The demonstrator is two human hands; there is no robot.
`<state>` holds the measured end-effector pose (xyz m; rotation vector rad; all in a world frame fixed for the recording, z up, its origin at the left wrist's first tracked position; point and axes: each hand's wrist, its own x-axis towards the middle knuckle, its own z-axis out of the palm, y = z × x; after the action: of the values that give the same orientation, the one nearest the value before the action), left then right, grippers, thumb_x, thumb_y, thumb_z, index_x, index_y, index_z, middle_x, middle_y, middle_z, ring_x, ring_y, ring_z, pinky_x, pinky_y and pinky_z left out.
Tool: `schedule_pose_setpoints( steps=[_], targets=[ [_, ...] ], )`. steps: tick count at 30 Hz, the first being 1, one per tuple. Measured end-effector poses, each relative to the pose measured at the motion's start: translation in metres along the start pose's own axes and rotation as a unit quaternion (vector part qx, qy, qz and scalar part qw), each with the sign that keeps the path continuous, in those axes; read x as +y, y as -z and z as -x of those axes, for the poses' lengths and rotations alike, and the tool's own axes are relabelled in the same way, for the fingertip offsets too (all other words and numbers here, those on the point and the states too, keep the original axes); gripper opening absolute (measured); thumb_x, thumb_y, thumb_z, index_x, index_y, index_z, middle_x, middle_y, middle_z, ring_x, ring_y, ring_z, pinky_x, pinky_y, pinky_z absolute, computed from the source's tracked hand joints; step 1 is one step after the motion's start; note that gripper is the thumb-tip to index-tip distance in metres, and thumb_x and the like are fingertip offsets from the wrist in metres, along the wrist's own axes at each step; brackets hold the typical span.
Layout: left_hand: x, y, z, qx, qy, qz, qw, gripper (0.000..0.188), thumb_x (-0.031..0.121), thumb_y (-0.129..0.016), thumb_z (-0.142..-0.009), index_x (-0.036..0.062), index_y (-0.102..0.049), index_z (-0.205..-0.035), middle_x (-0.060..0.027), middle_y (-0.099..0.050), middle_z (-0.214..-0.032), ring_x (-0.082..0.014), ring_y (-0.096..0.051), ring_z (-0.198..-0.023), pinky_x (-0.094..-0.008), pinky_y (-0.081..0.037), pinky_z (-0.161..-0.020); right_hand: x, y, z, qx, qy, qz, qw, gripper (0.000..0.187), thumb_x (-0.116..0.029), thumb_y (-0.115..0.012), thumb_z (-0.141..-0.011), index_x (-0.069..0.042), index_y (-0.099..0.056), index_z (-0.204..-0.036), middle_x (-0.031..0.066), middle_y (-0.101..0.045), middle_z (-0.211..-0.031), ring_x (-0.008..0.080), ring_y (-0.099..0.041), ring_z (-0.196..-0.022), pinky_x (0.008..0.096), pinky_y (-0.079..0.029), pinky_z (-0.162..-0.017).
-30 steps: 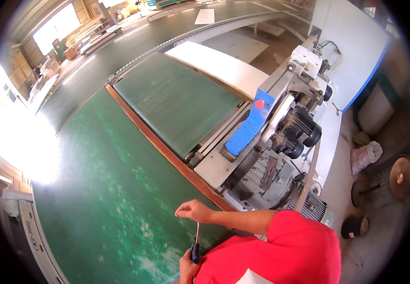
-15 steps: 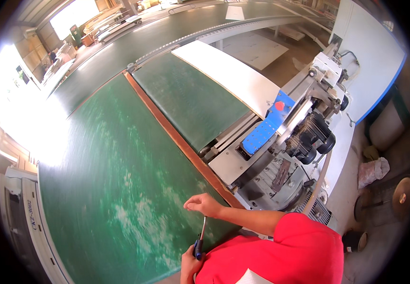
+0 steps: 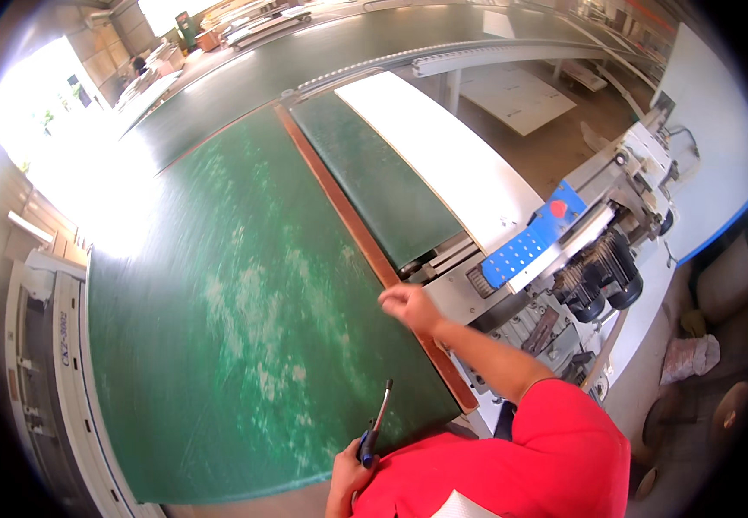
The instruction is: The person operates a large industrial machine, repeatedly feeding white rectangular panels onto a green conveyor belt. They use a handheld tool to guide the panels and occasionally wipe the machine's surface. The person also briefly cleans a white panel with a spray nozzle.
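My left hand (image 3: 350, 470), at the lower edge by my red shirt, is closed round a tool (image 3: 369, 447) with a blue-and-black handle. Its thin metal shaft points up and away and ends in a dark tip; the exact kind does not show. My right hand (image 3: 412, 308) reaches forward over the reddish-brown rail (image 3: 352, 226) at the green belt's right side. Its fingers are curled together and slightly blurred, and anything inside them is hidden. Below both hands spreads the wide green conveyor belt (image 3: 192, 371), worn and streaked with pale dust.
Right of the rail, a long white panel (image 3: 443, 147) lies on a second green belt (image 3: 374, 186), running to a machine with a blue perforated guard (image 3: 520, 255) and dark motors (image 3: 602, 272). A white machine side frame (image 3: 80, 380) borders the left. Stacked boards (image 3: 261, 26) stand far back.
My right hand has moved forward and to the right, away from the tool's tip, towards the rail. The left hand keeps the tool. The whole view has shifted slightly.
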<state>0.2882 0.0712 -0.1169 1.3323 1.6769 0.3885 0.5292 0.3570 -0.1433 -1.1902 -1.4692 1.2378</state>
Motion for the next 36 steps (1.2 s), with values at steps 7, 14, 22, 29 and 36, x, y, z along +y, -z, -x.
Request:
schedule_pose_setpoints(
  steps=[7, 14, 22, 29, 36],
  targets=[
    [0.012, 0.007, -0.005, -0.007, 0.049, -0.007, 0.999, 0.054, 0.031, -0.073, -0.075, 0.0086, -0.061, -0.124, -0.0224, -0.069, -0.095, -0.0406, -0.067, -0.091, -0.0436, -0.052, -0.079, 0.090, 0.174, -0.149, 0.239, 0.032, 0.395, 0.887, 0.050, -0.023, -0.071, -0.077, -0.006, -0.061, -0.123, 0.0176, -0.058, -0.128, 0.0343, -0.051, -0.121, 0.0422, -0.042, -0.105],
    [0.011, 0.013, -0.010, -0.006, 0.109, 0.015, 0.994, 0.052, 0.031, -0.071, -0.077, 0.0114, -0.060, -0.125, -0.0212, -0.069, -0.095, -0.0400, -0.066, -0.091, -0.0442, -0.052, -0.079, 0.080, 0.222, -0.179, 0.240, -0.211, 0.531, 0.785, 0.064, -0.040, -0.065, -0.083, -0.017, -0.051, -0.141, 0.0136, -0.035, -0.153, 0.0339, -0.033, -0.140, 0.0443, -0.031, -0.114],
    [-0.012, 0.021, -0.016, 0.032, 0.074, 0.004, 0.997, 0.053, 0.026, -0.071, -0.078, 0.0103, -0.059, -0.127, -0.0191, -0.068, -0.091, -0.0368, -0.067, -0.082, -0.0409, -0.052, -0.075, 0.057, 0.145, -0.199, 0.273, -0.132, 0.504, 0.809, 0.055, -0.044, -0.070, -0.079, -0.020, -0.062, -0.128, 0.0079, -0.050, -0.135, 0.0299, -0.042, -0.127, 0.0469, -0.033, -0.107],
    [-0.026, 0.042, -0.015, 0.014, 0.069, 0.039, 0.997, 0.046, 0.029, -0.066, -0.080, 0.0112, -0.059, -0.123, -0.0207, -0.068, -0.093, -0.0406, -0.065, -0.086, -0.0466, -0.051, -0.075, 0.066, 0.050, -0.181, 0.271, -0.046, 0.512, 0.814, 0.047, -0.037, -0.076, -0.073, -0.020, -0.068, -0.116, 0.0065, -0.054, -0.124, 0.0303, -0.046, -0.121, 0.0489, -0.037, -0.102],
    [-0.069, 0.059, 0.017, 0.065, 0.053, 0.058, 0.995, 0.050, 0.028, -0.068, -0.080, 0.0089, -0.059, -0.125, -0.0191, -0.068, -0.093, -0.0365, -0.067, -0.084, -0.0417, -0.052, -0.076, 0.062, -0.088, -0.163, 0.229, -0.027, 0.460, 0.858, 0.042, -0.032, -0.078, -0.071, -0.018, -0.071, -0.110, 0.0106, -0.053, -0.126, 0.0346, -0.047, -0.118, 0.0500, -0.039, -0.099]
  ],
)
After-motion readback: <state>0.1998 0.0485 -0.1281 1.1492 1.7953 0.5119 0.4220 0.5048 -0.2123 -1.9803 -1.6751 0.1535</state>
